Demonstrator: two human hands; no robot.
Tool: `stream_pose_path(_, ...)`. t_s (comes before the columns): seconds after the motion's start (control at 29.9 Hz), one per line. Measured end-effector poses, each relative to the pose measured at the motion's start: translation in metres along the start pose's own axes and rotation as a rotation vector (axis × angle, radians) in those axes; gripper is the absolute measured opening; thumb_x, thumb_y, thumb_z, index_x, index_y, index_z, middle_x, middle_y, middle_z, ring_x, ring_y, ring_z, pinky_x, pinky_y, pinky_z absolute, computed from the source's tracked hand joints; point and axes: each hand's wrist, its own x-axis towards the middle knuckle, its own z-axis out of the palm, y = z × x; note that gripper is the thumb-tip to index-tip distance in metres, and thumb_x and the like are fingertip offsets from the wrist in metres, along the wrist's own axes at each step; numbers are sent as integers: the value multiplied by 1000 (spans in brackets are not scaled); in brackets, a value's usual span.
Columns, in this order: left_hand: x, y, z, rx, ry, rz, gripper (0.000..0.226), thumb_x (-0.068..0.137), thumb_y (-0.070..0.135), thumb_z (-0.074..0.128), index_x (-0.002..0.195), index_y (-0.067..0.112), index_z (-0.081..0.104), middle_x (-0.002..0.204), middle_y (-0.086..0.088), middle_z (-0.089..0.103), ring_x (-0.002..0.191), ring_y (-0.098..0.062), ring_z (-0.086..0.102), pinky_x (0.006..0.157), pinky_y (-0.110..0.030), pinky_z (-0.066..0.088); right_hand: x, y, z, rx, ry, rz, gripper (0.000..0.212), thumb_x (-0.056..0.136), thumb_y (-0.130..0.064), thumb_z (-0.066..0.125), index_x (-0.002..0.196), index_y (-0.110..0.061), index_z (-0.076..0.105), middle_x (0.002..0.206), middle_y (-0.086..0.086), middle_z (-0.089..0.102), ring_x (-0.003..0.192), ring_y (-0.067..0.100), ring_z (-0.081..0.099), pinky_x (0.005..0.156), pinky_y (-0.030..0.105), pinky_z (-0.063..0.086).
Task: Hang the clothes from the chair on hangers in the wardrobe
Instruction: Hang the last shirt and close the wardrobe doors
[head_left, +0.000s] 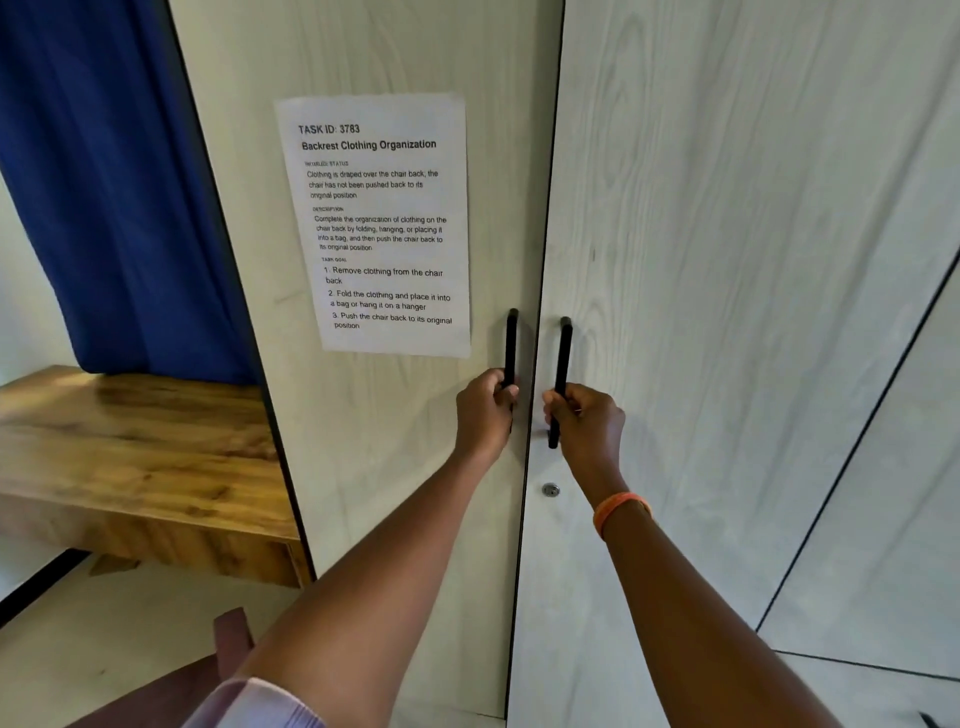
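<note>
The pale wood-grain wardrobe fills the view with both doors closed, the left door (374, 441) and the right door (727, 260). My left hand (485, 410) grips the lower part of the black bar handle (511, 343) on the left door. My right hand (587, 421) grips the matching black handle (562, 353) on the right door. A dark reddish chair part (231, 642) shows at the bottom left. Any clothes and hangers are out of view.
A printed task sheet (379, 223) is stuck on the left door. A round keyhole (550, 489) sits below the right handle. A wooden desk (130, 457) and a blue curtain (114, 182) stand at the left. Another wardrobe panel (893, 493) lies at the right.
</note>
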Motion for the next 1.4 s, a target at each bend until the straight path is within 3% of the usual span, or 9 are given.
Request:
stream_pose_path(0.1,3,0,-4,11,-6,45,12,96,6,56,94,7,68,80,-4,68,68,-10,60,60,-7,41,1,0,4,-2,22,-7,25,94,-19,66,75,-4,67,67,13,66,62,32,59,63,40,54)
stream_pose_path(0.23,-1,-5,-7,-19,-10,92,13,97,7,55,93,10,67,79,-2,68,70,-12,62,61,-10,44,-6,-3,3,-20,27,-18,27,96,-19,65,74,-3,66,67,14,66,59,17,54,57,36,51)
stream_pose_path(0.4,-11,-10,-11,-86,13,135,14,96,6,55,95,10,68,73,-2,67,64,-12,62,57,-26,52,-15,-1,-5,-16,57,-51,30,96,-22,66,72,-4,64,66,13,64,55,26,54,52,32,48)
stream_pose_path(0.53,-16,-12,-14,-22,31,198,13,95,6,58,99,7,70,79,-2,70,72,-11,64,65,-9,45,-11,0,-2,2,66,-36,29,96,-21,65,72,-4,63,66,15,63,53,18,51,51,38,49)
stream_pose_path(0.7,-8,-9,-16,-22,24,180,12,93,7,63,100,4,72,80,1,71,72,-6,64,68,-3,41,-2,-1,-3,-10,55,-55,29,94,-20,67,70,-4,64,65,13,64,53,22,54,50,32,49)
stream_pose_path(0.84,0,-9,-11,-42,20,158,13,93,7,64,101,5,74,81,-4,73,75,-12,68,72,-12,48,7,2,3,-7,50,-21,31,93,-20,68,68,-3,63,64,14,63,52,15,50,49,35,49)
stream_pose_path(0.97,11,-11,-8,-38,12,159,14,93,6,64,102,1,74,86,-8,75,76,-11,69,74,-9,50,17,6,7,-5,41,3,31,92,-23,70,70,-3,65,65,14,64,55,15,52,55,41,53)
stream_pose_path(1.27,23,-15,-12,-63,-41,46,15,88,10,72,100,2,74,85,-10,75,82,-22,73,82,-39,59,25,9,10,43,30,73,30,89,-27,74,72,-3,68,68,14,67,61,30,61,64,46,58)
stream_pose_path(1.4,2,-6,-8,38,-2,7,30,92,14,68,118,-2,67,106,-17,73,102,-27,68,85,-24,49,13,18,19,-62,100,141,36,91,-32,70,75,0,64,73,20,66,61,20,54,64,43,54)
